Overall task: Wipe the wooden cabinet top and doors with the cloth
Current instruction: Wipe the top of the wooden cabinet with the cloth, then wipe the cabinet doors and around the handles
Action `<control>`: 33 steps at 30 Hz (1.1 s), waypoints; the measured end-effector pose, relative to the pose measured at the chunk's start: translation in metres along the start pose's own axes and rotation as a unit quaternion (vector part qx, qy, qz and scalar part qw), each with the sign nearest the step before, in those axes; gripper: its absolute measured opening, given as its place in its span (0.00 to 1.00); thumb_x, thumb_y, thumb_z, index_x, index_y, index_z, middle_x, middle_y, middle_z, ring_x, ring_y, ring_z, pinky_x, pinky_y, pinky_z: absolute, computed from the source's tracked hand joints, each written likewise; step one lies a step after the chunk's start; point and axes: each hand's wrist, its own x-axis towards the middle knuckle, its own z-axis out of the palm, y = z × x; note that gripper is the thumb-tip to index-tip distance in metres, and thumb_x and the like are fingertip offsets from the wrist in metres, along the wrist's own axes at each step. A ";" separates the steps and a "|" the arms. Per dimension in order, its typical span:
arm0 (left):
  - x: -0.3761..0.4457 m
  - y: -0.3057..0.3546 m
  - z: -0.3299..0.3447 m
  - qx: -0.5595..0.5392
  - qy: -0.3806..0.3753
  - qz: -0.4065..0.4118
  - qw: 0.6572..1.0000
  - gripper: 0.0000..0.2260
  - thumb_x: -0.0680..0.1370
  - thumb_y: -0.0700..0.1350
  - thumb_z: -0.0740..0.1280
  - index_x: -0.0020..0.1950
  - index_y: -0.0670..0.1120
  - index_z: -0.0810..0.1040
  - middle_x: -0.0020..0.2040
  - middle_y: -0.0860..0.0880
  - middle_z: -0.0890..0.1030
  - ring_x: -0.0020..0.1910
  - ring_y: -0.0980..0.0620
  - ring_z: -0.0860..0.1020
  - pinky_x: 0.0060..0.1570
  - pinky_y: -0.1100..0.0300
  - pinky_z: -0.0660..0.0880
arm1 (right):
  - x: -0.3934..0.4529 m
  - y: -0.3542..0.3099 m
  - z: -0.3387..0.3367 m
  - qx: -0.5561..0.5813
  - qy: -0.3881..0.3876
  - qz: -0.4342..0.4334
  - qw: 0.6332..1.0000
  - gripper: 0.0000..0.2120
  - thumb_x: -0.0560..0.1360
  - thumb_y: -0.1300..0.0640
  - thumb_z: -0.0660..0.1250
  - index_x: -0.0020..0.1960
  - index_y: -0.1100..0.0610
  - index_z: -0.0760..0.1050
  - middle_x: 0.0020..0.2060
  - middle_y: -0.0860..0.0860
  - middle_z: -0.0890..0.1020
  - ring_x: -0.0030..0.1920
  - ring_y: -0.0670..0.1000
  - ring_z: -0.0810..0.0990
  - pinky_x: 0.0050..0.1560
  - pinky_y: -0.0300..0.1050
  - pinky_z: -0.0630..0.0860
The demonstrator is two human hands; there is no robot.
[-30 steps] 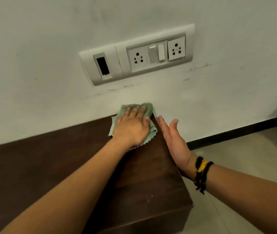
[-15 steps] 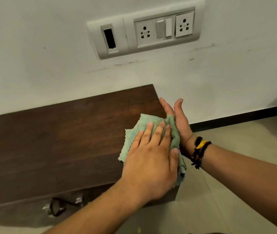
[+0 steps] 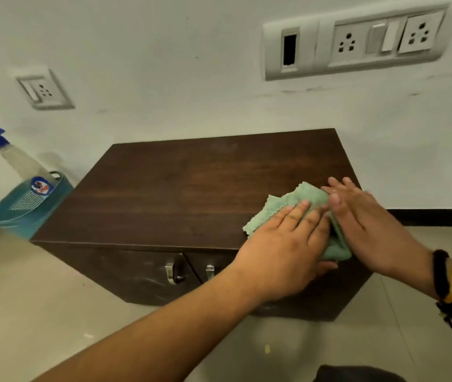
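A low dark wooden cabinet [image 3: 191,188] stands against the white wall. Its two front doors [image 3: 125,268] carry metal handles [image 3: 174,272]. A green cloth [image 3: 280,208] lies on the front right corner of the cabinet top and droops over the front edge. My left hand [image 3: 282,244] presses flat on the cloth, fingers spread, thumb curled under the front edge. My right hand [image 3: 365,219] rests flat against the cloth's right side at the cabinet's right edge. A black and yellow band circles the right wrist.
A blue basket [image 3: 26,208] with a spray bottle [image 3: 18,161] stands on the floor left of the cabinet. A long socket panel [image 3: 354,41] and a small socket [image 3: 44,89] sit on the wall. Pale floor tiles [image 3: 40,312] spread in front.
My left hand has dragged the cloth from the back right corner to the front right corner. My right hand followed along the right edge. The view has shifted left and back, showing doors and basket.
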 end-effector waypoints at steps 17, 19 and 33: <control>-0.206 -0.218 0.003 0.000 0.002 -0.105 0.995 0.32 0.82 0.65 0.43 0.81 0.48 0.54 0.81 0.48 0.59 0.80 0.51 0.54 0.79 0.52 0.51 | 0.003 -0.018 0.020 -0.341 -0.121 -0.026 0.932 0.49 0.70 0.20 0.43 0.81 0.49 0.43 0.81 0.51 0.51 0.79 0.49 0.49 0.77 0.53 0.54; -0.233 -0.247 0.006 -0.001 0.007 -0.113 0.994 0.33 0.82 0.64 0.45 0.81 0.46 0.58 0.79 0.46 0.63 0.80 0.49 0.58 0.77 0.49 0.58 | 0.011 0.004 0.030 -0.316 -0.116 -0.030 0.941 0.48 0.69 0.22 0.50 0.81 0.45 0.40 0.82 0.48 0.48 0.81 0.49 0.47 0.77 0.58 0.55; -0.276 -0.267 0.059 -0.007 0.334 -0.371 0.867 0.24 0.85 0.52 0.49 0.71 0.40 0.75 0.71 0.42 0.76 0.73 0.43 0.70 0.73 0.45 0.65 | 0.037 0.010 0.041 -0.315 -0.149 -0.131 0.928 0.53 0.67 0.33 0.70 0.81 0.45 0.43 0.82 0.45 0.45 0.81 0.51 0.46 0.76 0.66 0.55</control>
